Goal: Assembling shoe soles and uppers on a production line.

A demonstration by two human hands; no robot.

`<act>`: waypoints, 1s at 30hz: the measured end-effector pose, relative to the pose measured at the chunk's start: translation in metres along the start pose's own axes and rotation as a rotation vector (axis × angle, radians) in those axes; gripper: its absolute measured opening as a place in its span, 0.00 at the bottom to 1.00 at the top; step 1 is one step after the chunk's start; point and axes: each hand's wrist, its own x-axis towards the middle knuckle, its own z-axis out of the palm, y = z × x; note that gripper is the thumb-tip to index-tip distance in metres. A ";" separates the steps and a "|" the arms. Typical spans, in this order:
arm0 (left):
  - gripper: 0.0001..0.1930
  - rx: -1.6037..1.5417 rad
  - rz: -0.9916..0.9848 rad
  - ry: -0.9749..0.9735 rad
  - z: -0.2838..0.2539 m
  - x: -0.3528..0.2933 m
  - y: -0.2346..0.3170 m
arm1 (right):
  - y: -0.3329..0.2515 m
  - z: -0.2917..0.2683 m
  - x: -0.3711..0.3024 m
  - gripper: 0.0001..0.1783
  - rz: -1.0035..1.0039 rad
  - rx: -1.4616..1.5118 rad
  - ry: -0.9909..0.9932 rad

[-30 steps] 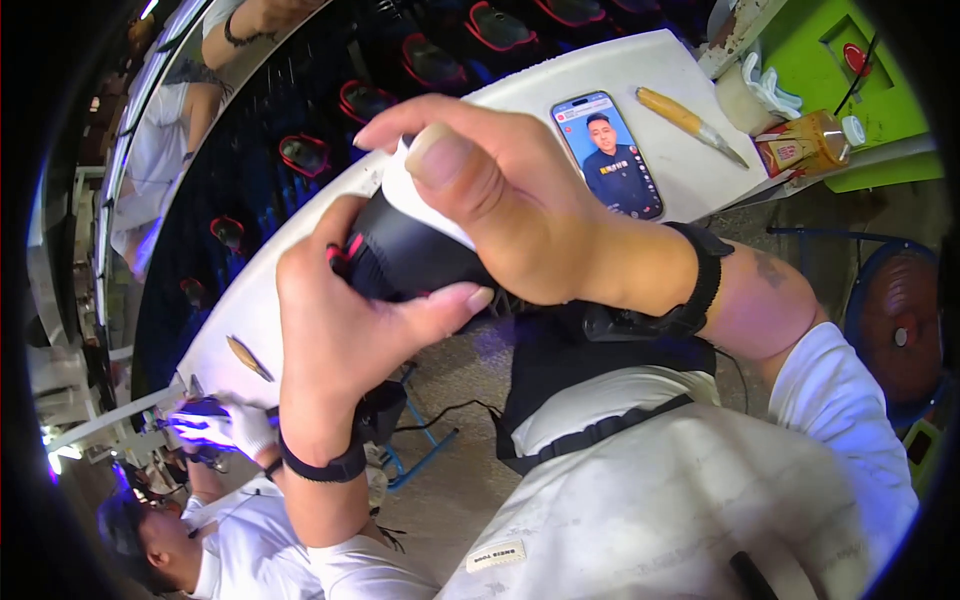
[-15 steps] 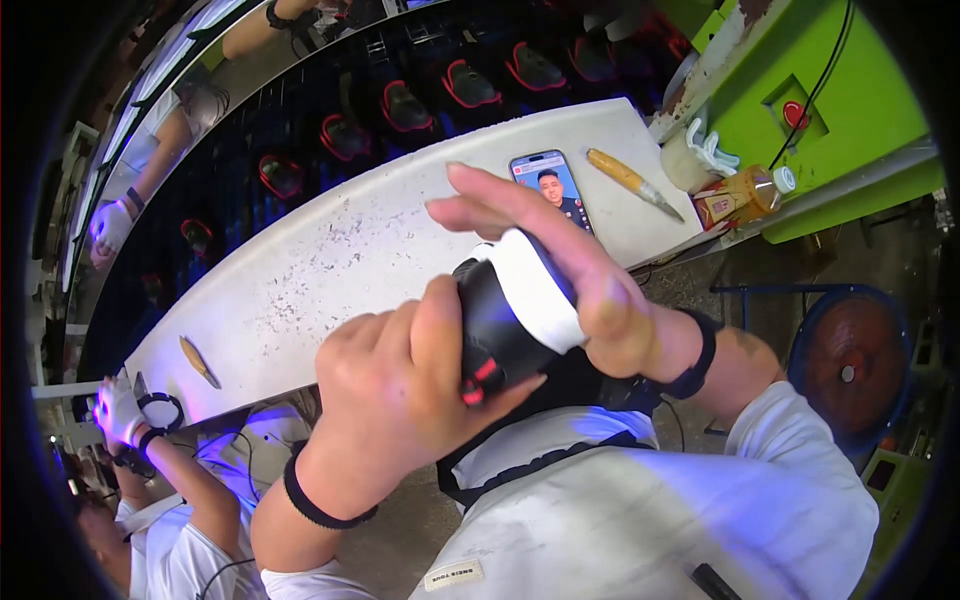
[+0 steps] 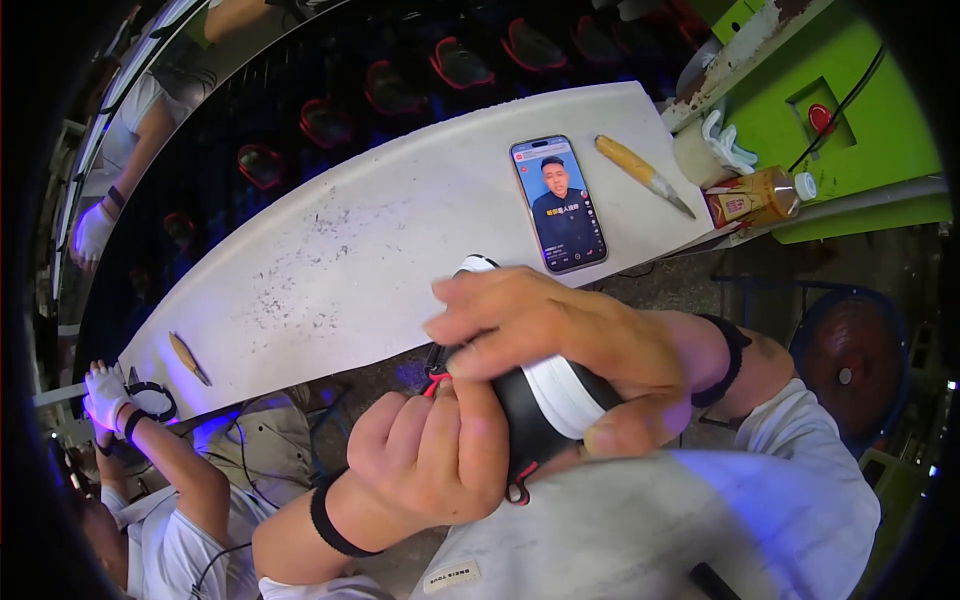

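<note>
Head view, the only one I've got: a shoe-like piece (image 3: 525,408), black w/ a white band, is off the table (image 3: 420,185), held by the near edge abt mid-length, toward the wearer's body. Can't tell how high.

My left grip (image 3: 430,450), a bare hand, is clenched round the black part from its L side, knuckles up. Prob. the main support, b/c I see nothing under the piece. My right grip (image 3: 590,335) is closed over the other side: fingers across the upper end, thumb on the white band's lower edge, palm hiding much of it. Looks like it steadies the piece against the left grip. So the piece sits btwn the two, touching both; its underside I can't see.

Phone (image 3: 558,205) lies face up nr the table's near edge, R half, screen lit, prob. angled so the wearer can read it. Wooden-handled knife (image 3: 645,175) lies just R of it, by the right end, I'd guess for easy reach. Bottle (image 3: 755,197) and a tub (image 3: 697,150) w/ white cloth are at that same end. A small pointed tool (image 3: 189,358) lies nr the left end, close to a co-worker's gloved hand (image 3: 105,400). Red-rimmed dark pieces (image 3: 462,65) line up past the far edge.
</note>
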 end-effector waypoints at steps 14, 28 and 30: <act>0.35 -0.605 -0.914 -0.288 -0.028 -0.068 -0.061 | 0.078 0.045 -0.019 0.59 0.321 -0.380 -0.003; 0.19 -0.498 -1.150 -0.234 -0.009 -0.071 -0.061 | 0.071 0.074 -0.030 0.16 0.093 -0.541 0.310; 0.19 -0.475 -1.127 -0.244 -0.009 -0.068 -0.062 | 0.067 0.074 -0.024 0.16 0.236 -0.420 0.307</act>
